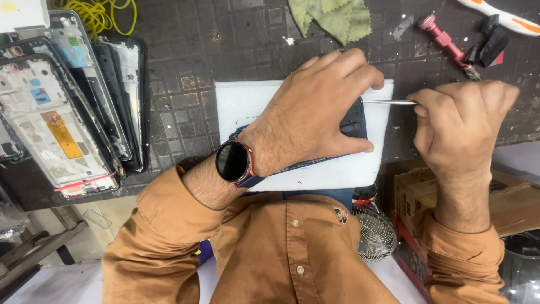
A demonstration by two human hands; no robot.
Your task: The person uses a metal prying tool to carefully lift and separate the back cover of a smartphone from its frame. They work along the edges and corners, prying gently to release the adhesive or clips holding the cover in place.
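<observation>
Stacked phone frames (62,107) are blocking the left side; a green cloth (332,17) and red tool (447,42) are crowding the far edge; bare mat (185,101) is lying open between.

The phone (353,125) is dark blue with a black camera block, lying on a white foam pad (242,101). The mat (185,84) beneath is dark grey with a worn square grid. The watch (233,161) has a black face, a copper-red rim and a navy strap. The shirt (281,247) is rust orange with pale buttons. The cloth (332,17) is dull olive green, the cable (104,14) bright yellow. The screwdriver (447,44) is pinkish red. The tool (391,102) is silver. The box (419,191) is brown.
</observation>
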